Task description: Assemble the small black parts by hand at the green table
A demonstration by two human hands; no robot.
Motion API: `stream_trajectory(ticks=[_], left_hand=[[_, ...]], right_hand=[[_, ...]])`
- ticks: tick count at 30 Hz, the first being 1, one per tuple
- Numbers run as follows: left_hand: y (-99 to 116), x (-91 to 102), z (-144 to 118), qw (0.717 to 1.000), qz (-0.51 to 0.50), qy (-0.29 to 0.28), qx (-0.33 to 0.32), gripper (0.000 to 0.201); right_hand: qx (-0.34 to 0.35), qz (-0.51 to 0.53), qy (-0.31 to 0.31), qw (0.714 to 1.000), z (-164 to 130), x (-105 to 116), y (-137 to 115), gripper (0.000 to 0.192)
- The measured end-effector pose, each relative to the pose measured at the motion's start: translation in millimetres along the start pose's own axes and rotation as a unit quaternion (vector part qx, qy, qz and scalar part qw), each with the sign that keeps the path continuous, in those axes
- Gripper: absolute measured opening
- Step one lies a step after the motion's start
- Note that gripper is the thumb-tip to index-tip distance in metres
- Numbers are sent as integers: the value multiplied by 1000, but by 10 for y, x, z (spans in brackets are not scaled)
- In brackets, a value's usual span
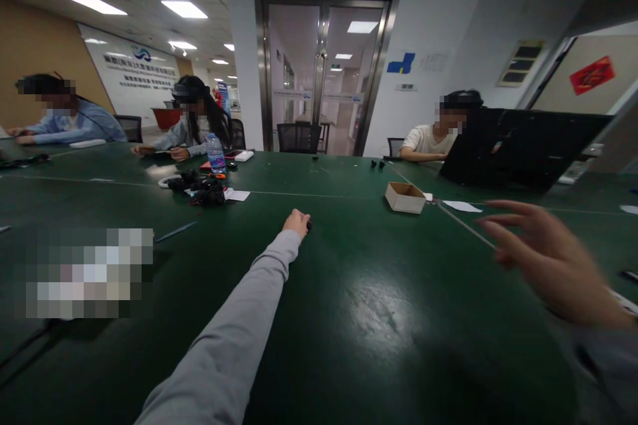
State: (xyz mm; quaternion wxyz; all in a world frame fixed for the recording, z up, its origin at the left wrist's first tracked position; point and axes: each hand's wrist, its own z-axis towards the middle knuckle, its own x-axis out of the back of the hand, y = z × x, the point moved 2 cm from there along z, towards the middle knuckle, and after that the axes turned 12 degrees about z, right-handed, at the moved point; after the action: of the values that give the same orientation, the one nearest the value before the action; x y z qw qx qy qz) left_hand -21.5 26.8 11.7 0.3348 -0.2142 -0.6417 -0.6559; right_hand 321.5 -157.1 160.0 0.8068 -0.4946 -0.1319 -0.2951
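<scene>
My left arm in a grey sleeve stretches far out over the dark green table (379, 292). My left hand (297, 222) rests on the tabletop with its fingers closed over a small dark object (309, 225) that is mostly hidden. My right hand (543, 259) hovers above the table at the right, fingers spread and holding nothing. A thin pale line (463, 226) on the table runs from near my right hand toward a small cardboard box (405, 197).
Three other people sit around the far side. A black laptop (518, 146) stands at the right. A water bottle (216, 153), black cables and gear (202, 189) and white papers lie at the far left. Glass doors are behind.
</scene>
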Motion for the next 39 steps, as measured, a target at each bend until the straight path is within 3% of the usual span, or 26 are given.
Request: stream_trajectory(ticks=[2,4,5,8,10,12,16,20,27,30,39], left_hand=[[36,-29,16,999,-28,9,20,17],[52,-52,18,998,-49,29,18,17],[49,-60,19,997,-60,38,14,16],[-10,-66,41,991,-124,56,15,15],[-66,-56,72,982,-174,68,25,14],[-110,-48,103,977,-196,77,28,13],[-157,-59,137,973,-216,81,13,14],[-169,-57,129,965,-248,70,-48,21],[-216,2,69,959,-260,56,-96,34],[-230,-6,48,952,-283,69,-91,37],[-159,19,61,951,-304,50,-28,17]], right_hand=[[-67,117,-168,976,357,-723,-73,36],[-161,148,-268,938,581,-1469,-39,32],[-199,163,-280,925,644,-1807,13,33],[-286,291,-235,882,707,-2602,217,40],[-300,413,-186,840,715,-2942,303,37],[-291,486,-154,810,731,-3144,330,28],[-246,547,-137,788,762,-3254,321,12],[-212,553,-177,786,751,-3240,374,22],[-197,549,-138,800,791,-3310,493,29],[-202,554,-131,797,789,-3284,476,27],[-207,581,-102,781,767,-3191,415,19]])
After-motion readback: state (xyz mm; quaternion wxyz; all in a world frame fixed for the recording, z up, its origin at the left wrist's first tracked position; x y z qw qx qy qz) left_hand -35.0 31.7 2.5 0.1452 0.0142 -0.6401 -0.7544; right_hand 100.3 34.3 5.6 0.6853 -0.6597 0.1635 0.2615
